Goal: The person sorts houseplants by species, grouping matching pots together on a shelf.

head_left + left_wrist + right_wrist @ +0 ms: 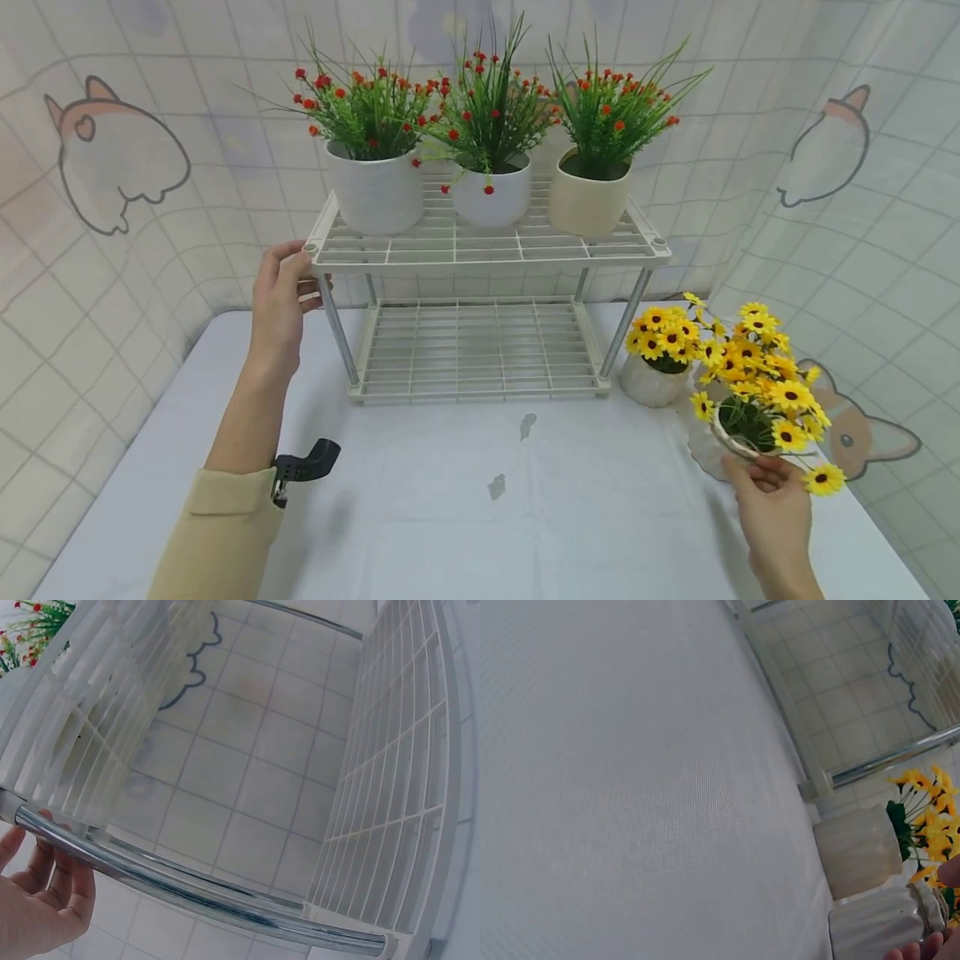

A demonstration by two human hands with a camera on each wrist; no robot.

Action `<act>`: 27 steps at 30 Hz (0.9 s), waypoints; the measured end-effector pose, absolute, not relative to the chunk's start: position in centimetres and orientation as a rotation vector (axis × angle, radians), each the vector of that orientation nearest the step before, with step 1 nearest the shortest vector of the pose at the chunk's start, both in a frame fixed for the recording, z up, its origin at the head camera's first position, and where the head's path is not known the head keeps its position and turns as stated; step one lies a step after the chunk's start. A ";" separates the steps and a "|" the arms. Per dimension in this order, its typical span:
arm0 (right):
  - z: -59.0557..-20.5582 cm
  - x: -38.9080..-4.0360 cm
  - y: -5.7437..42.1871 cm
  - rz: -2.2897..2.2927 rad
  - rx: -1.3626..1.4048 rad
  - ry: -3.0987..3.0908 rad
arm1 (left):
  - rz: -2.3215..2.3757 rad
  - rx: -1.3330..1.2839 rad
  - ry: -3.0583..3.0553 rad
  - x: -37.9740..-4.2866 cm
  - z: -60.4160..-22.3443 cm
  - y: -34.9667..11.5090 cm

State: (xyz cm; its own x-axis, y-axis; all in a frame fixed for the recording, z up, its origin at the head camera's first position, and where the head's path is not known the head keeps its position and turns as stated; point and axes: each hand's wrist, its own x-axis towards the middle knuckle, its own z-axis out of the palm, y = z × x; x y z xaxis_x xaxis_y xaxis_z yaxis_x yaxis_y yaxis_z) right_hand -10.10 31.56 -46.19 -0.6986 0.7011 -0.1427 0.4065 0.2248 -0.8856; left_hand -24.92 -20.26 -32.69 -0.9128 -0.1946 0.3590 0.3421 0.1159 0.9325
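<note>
I'm watching the two-tier shelf (491, 268) now: off-white slatted decks, shiny metal posts, standing upright and level, its front left post sitting in the left hand's (281, 283) grip just below the top deck. Over on the right, I'm seeing the ribbed white pot (708, 454) standing near the table's edge, twine (932, 909) circling its neck, yellow daisies (787, 398) spilling out, the right hand (776, 504) pinching it near the rim.

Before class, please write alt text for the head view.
A person's right hand holds a white pot of yellow flowers beside a second pot; the left hand grips a white rack. Three pots of red flowers stand on top.
</note>
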 end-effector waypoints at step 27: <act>-46.5 -12.6 32.7 1.585 -0.916 -2.099 | -1.803 -0.147 -2.024 -25.0 -32.8 -20.2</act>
